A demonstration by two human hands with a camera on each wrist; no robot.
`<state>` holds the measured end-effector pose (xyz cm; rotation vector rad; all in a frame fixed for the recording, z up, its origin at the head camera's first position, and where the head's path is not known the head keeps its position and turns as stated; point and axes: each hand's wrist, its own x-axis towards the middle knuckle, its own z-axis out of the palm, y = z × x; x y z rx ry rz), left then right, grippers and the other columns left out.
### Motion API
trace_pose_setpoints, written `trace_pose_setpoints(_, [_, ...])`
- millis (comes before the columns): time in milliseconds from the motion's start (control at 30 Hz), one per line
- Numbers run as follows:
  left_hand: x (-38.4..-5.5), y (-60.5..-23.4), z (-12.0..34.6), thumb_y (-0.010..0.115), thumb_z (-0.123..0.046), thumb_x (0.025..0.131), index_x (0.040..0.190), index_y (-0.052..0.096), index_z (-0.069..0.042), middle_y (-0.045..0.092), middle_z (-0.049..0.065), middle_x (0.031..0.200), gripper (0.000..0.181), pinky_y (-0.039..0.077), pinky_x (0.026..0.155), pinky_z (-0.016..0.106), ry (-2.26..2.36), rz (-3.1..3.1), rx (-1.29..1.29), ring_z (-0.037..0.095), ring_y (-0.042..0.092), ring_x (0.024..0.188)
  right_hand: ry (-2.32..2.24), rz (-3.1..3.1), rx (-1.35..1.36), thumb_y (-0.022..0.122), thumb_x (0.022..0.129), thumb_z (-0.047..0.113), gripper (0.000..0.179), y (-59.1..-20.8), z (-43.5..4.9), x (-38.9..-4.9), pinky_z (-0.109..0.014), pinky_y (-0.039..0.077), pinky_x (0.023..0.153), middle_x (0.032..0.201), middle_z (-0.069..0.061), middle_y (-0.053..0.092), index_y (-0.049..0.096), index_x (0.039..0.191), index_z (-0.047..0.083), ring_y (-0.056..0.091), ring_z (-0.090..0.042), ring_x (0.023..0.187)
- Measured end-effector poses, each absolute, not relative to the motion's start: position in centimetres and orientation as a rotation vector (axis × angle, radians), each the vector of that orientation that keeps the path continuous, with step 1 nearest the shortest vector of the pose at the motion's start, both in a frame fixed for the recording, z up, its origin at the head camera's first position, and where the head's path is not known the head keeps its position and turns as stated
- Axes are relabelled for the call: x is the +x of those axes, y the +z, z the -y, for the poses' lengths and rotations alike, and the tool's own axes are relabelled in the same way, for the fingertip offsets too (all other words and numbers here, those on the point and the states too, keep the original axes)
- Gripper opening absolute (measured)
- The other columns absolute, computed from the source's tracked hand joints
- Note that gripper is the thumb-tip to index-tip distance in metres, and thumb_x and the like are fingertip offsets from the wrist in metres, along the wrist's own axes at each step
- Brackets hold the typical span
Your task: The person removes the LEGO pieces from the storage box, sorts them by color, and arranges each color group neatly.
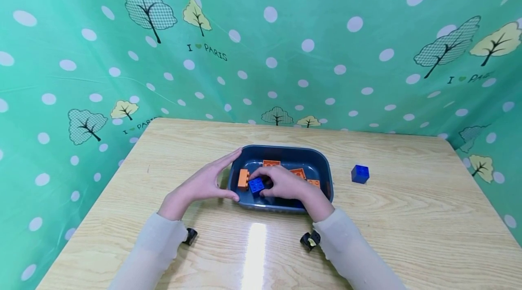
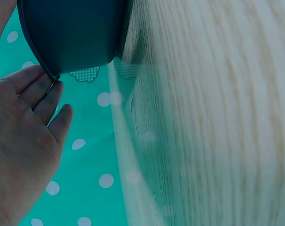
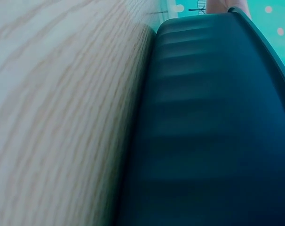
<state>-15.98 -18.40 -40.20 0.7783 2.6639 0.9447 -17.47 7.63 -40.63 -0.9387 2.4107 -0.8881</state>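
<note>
A dark blue plastic bin [image 1: 285, 207] sits on the wooden table with toy building bricks inside. My left hand [image 1: 208, 182] spans the bin's left end, thumb at the near corner and straight fingers along the far corner; in the left wrist view its fingertips touch the rim [image 2: 35, 52]. Reaching down into the bin, my right hand [image 1: 285, 183] pinches a blue brick [image 1: 256, 186] between thumb and index finger. Right beside that brick stands an orange brick [image 1: 243, 179]. The right wrist view has only the bin's ribbed outer wall [image 3: 208, 117], with the right hand hidden.
More orange bricks lie in the bin, one at the far wall [image 1: 271, 163] and others to the right [image 1: 299, 173]. Another blue brick [image 1: 360, 174] stands on the table right of the bin. A green dotted cloth [image 1: 285, 77] hangs behind the table [image 1: 408, 217].
</note>
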Motion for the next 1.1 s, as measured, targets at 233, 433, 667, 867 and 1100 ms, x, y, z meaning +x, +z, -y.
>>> trace_pose_setpoints(233, [-15.96,-40.19,18.40,0.089,-0.041,0.072,0.161,0.018,-0.025,0.020,0.002,0.168,0.115,0.032,0.118,0.062,0.951,-2.664,0.780,0.034,0.026,0.152,-0.896,-2.413,-0.917,0.073,0.091,0.012,0.036,-40.61,-7.55,-17.52,-0.045,0.054,0.101,0.130,-0.011,0.065,0.065,0.126,0.016,0.063,-0.026,0.116])
trace_pose_setpoints(433, [-15.99,-40.23,18.51,0.089,-0.040,0.072,0.161,0.018,-0.024,0.021,0.003,0.168,0.115,0.032,0.118,0.061,0.959,-2.664,0.788,0.034,0.026,0.152,-0.929,-2.409,-0.886,0.073,0.091,0.011,0.036,-40.50,-7.50,-17.45,-0.044,0.055,0.100,0.131,-0.010,0.065,0.065,0.125,0.017,0.064,-0.026,0.117])
trace_pose_setpoints(667, [-15.96,-40.45,18.58,0.088,-0.043,0.072,0.161,0.018,-0.026,0.020,0.002,0.168,0.115,0.032,0.118,0.060,0.955,-2.664,0.800,0.033,0.026,0.152,-0.980,-2.433,-0.889,0.074,0.090,0.013,0.034,-40.40,-7.68,-17.31,-0.043,0.055,0.100,0.129,-0.008,0.066,0.066,0.123,0.015,0.064,-0.024,0.116])
trace_pose_setpoints(867, [-15.94,-40.46,18.56,0.088,-0.046,0.071,0.161,0.018,-0.027,0.020,0.002,0.168,0.116,0.032,0.118,0.061,0.962,-2.662,0.806,0.034,0.026,0.152,-1.003,-2.438,-0.923,0.074,0.090,0.013,0.033,-39.96,-7.89,-17.28,-0.042,0.056,0.099,0.128,-0.008,0.066,0.066,0.122,0.014,0.065,-0.024,0.116])
trace_pose_setpoints(1100, [-16.10,-40.43,18.63,0.086,-0.052,0.071,0.161,0.017,-0.028,0.020,0.001,0.168,0.116,0.032,0.118,0.061,0.944,-2.672,0.797,0.033,0.026,0.153,-0.995,-2.472,-0.964,0.074,0.090,0.014,0.033,-39.66,-8.28,-17.30,-0.040,0.057,0.096,0.126,-0.006,0.068,0.066,0.122,0.014,0.065,-0.020,0.112])
